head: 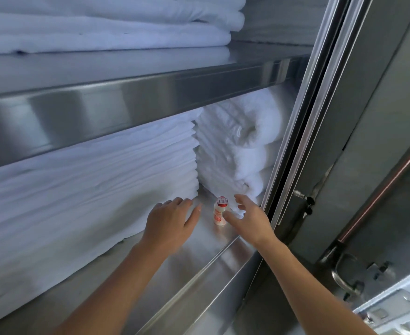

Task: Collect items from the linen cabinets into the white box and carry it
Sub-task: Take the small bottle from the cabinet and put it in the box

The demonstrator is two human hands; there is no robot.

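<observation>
A small white bottle [220, 212] with a red top stood upright on the shiny metal shelf [199, 257], near the front edge and in the right corner of the cabinet. The two hands were apart, one on each side of the bottle, and neither one held anything. The left hand [171, 222] was flat with its fingers straight, and its fingertips lay against the side of a tall pile of folded white sheets [90, 180]. The right hand [251, 220] was spread wide with its fingers loose. Its thumb was just beside the bottle, but it was hard to tell if the thumb touched it. Behind the bottle sat a pile of rolled white towels [242, 146], pushed up next to the sheets. Above them ran another metal shelf [126, 105] with thick white blankets [102, 27] lying on it. To the right, the metal door [368, 141] stood open, and it had a bent metal handle [344, 274] low down.
</observation>
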